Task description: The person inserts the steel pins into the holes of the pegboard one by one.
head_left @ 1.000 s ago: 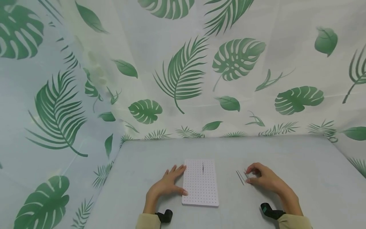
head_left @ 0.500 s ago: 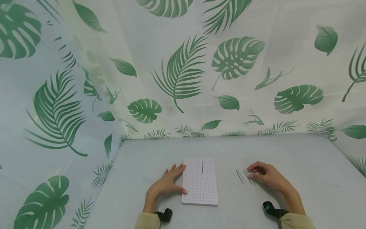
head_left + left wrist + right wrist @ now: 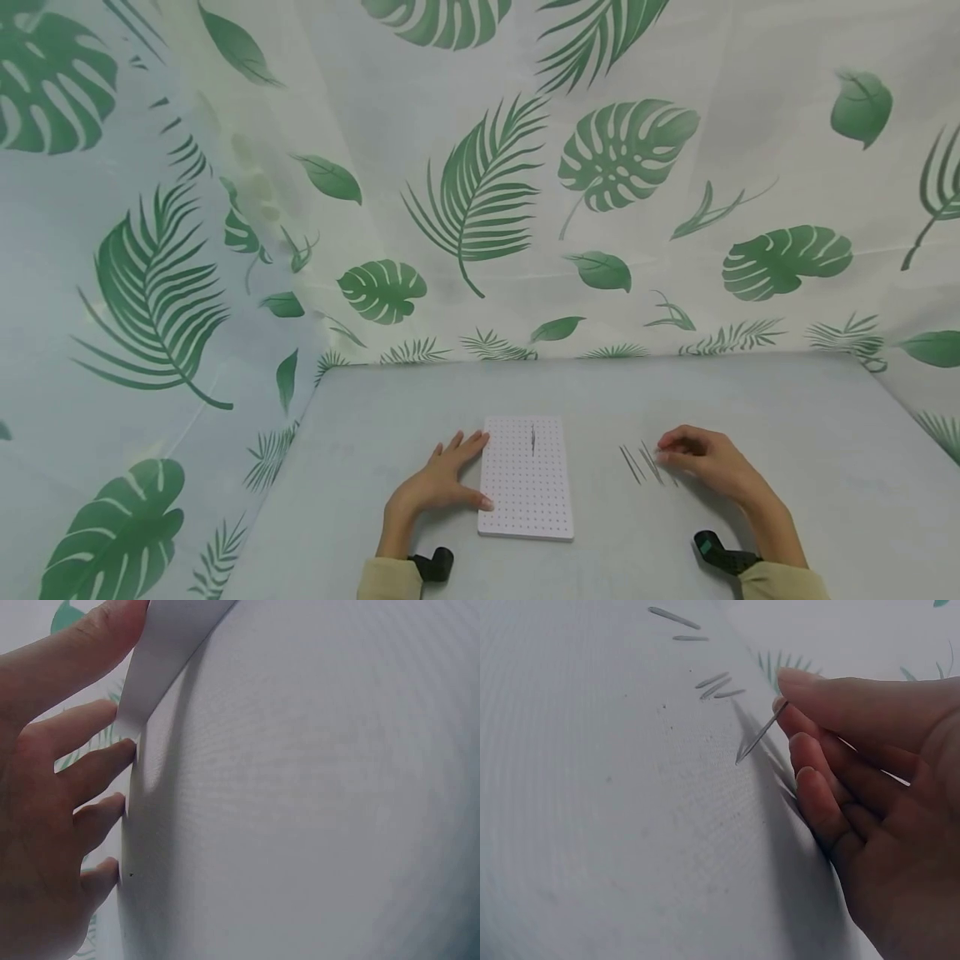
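At the desk (image 3: 750,392), the right hand (image 3: 708,460) pinched a thin pin (image 3: 761,733) near some lying pins (image 3: 674,619); the left hand (image 3: 435,485), fingers spread, touched the perforated board (image 3: 525,492). The pin seemed light, stiff and perhaps slippery, best held by its upper end.

My left hand (image 3: 437,485) lies nearer the left edge of the surface (image 3: 750,400), fingers (image 3: 97,769) spread, thumb (image 3: 82,645) held apart. My right hand (image 3: 712,467), nearer the right edge, is pinched, thumb against index finger (image 3: 799,724), other fingers curled. Both forearms (image 3: 776,525) slant inward toward the far edge.
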`<state>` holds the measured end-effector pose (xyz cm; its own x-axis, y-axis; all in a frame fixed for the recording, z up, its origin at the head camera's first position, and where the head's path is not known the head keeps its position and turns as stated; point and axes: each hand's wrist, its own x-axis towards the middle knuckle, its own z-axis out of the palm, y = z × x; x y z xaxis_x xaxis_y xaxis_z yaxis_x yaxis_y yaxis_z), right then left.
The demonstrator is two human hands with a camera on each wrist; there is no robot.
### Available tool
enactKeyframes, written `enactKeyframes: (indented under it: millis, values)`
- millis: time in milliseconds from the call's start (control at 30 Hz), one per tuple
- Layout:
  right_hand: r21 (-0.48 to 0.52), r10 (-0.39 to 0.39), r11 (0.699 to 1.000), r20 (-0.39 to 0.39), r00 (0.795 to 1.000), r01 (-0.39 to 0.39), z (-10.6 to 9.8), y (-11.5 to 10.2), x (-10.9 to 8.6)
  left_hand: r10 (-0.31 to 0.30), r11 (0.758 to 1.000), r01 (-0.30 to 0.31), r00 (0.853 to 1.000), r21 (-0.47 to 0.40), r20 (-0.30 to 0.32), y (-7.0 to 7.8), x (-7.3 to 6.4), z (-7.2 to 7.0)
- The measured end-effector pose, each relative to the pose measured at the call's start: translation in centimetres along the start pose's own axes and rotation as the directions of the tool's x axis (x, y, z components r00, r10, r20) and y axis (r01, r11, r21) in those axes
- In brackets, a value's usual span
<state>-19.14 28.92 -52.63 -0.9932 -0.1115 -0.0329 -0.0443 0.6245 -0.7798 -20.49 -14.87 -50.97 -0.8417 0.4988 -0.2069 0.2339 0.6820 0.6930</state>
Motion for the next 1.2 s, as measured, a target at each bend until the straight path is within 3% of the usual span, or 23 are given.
enactKeyframes:
  millis: [633, 1200]
  values:
    - [0.087, 0.121, 0.989, -0.016, 0.992, -0.119, -0.4, -0.8, -0.2, -0.010, 1.000, 0.010, 1.000, -0.003, -0.001, 0.0, 0.2, 0.2]
    - [0.167, 0.089, 0.982, -0.013, 0.996, -0.086, 0.3, -2.8, 0.5, -0.012, 1.000, 0.012, 1.000, -0.006, -0.008, 0.2, 0.0, 0.1]
